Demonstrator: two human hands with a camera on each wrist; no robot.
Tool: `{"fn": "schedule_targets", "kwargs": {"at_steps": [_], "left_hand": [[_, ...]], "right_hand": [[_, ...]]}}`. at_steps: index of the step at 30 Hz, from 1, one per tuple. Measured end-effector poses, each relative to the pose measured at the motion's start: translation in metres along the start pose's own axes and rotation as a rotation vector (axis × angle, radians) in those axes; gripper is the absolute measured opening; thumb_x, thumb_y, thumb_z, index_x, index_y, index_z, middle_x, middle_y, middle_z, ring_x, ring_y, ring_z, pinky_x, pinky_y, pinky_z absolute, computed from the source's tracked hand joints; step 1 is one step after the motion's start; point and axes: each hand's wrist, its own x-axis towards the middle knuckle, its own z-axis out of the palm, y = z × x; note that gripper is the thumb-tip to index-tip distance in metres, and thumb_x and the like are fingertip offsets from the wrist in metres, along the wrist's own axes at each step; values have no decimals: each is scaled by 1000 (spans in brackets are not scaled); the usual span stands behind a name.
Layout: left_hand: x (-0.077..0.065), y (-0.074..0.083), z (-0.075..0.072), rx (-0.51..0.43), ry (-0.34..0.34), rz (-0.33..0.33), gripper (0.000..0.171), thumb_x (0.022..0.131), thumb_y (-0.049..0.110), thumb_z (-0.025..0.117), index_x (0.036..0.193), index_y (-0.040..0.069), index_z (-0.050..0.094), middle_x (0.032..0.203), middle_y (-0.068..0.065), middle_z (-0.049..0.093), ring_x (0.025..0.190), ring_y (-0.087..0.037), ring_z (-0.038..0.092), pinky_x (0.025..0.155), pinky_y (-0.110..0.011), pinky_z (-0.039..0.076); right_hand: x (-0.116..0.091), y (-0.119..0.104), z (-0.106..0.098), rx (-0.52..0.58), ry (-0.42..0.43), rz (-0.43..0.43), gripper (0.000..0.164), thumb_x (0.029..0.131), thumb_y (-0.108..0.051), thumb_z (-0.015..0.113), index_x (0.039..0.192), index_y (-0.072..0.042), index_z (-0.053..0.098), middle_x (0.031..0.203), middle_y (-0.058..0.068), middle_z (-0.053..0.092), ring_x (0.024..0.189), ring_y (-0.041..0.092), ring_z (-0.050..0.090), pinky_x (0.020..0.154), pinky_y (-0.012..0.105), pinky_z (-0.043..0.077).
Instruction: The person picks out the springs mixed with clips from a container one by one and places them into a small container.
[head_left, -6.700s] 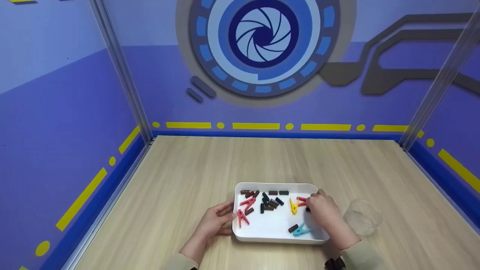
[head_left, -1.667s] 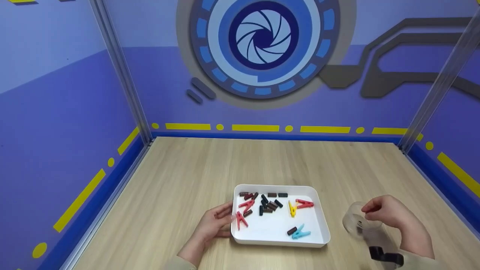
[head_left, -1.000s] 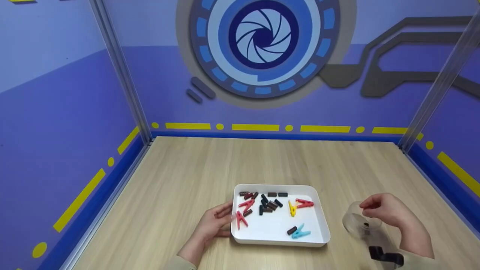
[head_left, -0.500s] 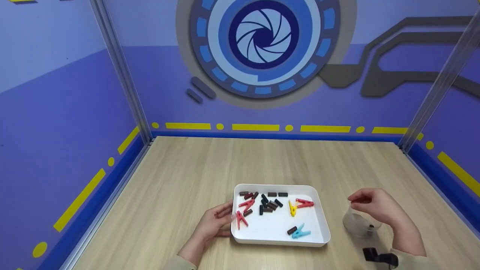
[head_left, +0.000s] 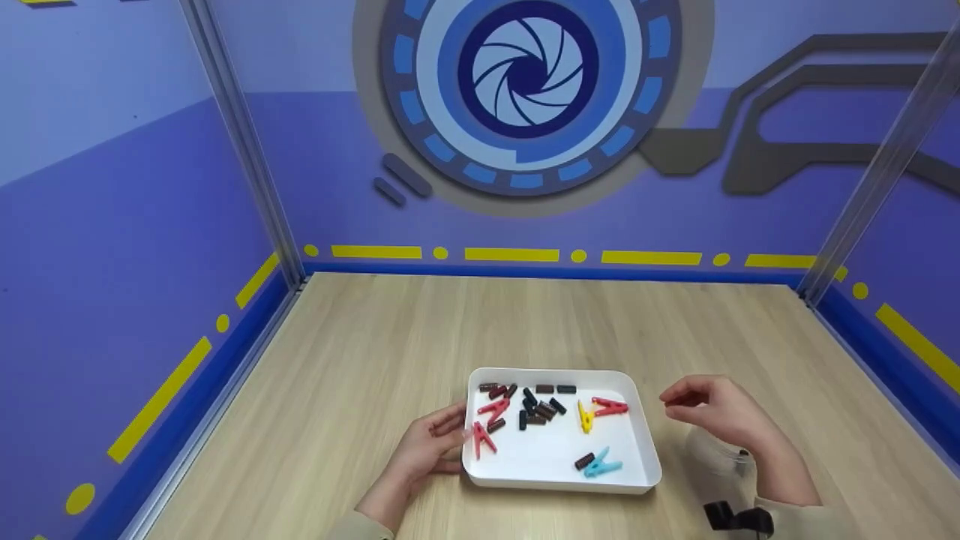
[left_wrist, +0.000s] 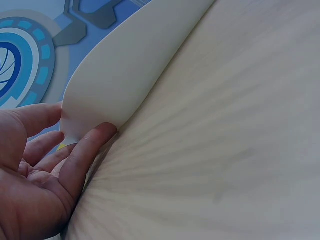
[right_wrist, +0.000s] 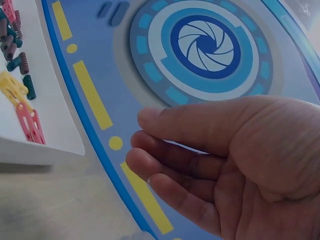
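A white tray (head_left: 555, 480) holds small dark ribbed cylinders (head_left: 545, 409) in black and brown, with several plastic clips, among them a yellow clip (head_left: 585, 418) and a blue clip (head_left: 602, 465). My left hand (head_left: 424, 442) touches the tray's left wall from outside, fingers fairly straight. To the tray's right, above the table, is my right hand (head_left: 724, 412). Its fingers are loosely bent, and the right wrist view shows nothing between thumb and fingertips. Below it stands a clear round cup (head_left: 709, 457), partly hidden by that hand, with a dark piece (head_left: 743, 453) inside.
The wooden table (head_left: 375, 352) runs back to a printed blue wall (head_left: 322, 187). Metal posts (head_left: 247, 150) stand at its back corners. A black strap (head_left: 739, 517) hangs by the right sleeve.
A dark cylinder has gone from the tray's right side, and a dark piece now shows in the cup. My right hand has moved left from the cup towards the tray. The left hand stays.
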Motion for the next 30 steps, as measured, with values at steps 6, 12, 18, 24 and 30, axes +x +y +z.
{"fn": "schedule_targets", "kwargs": {"at_steps": [6, 12, 18, 24, 30], "left_hand": [[0, 0, 0, 1, -3, 2, 63, 98, 14, 69, 155, 5, 44, 157, -25, 45, 110, -26, 72, 70, -42, 66], [-1, 1, 0, 7, -4, 1, 64, 98, 15, 70, 155, 5, 44, 158, -25, 44, 112, -26, 72, 70, -42, 66], [0, 0, 0, 9, -1, -1, 63, 98, 15, 70, 155, 6, 45, 157, -24, 46, 108, -24, 72, 68, -40, 65], [1, 0, 0, 3, -2, -6, 63, 98, 16, 70, 155, 6, 45, 157, -24, 47, 108, -23, 72, 70, -41, 66], [1, -1, -1, -9, -25, 13, 62, 99, 15, 69, 155, 4, 44, 157, -25, 46, 109, -25, 71, 74, -44, 65]], "right_hand": [[5, -6, 14, 13, -26, -42, 20, 90, -13, 79, 109, -6, 76, 103, 7, 74, 90, 19, 62, 73, 19, 55], [11, -11, 30, 8, -58, -127, 19, 89, -11, 79, 106, -2, 76, 98, 6, 74, 87, 18, 62, 72, 18, 54], [16, -15, 45, 13, -93, -164, 17, 88, -10, 79, 103, -2, 76, 96, 5, 73, 86, 18, 62, 73, 17, 53], [18, -18, 58, -4, -118, -181, 15, 87, -10, 81, 100, -3, 77, 94, 3, 73, 85, 18, 61, 73, 17, 53], [22, -18, 69, -39, -129, -251, 13, 86, -10, 81, 96, -3, 77, 90, 0, 74, 82, 6, 61, 73, 17, 52]]}}
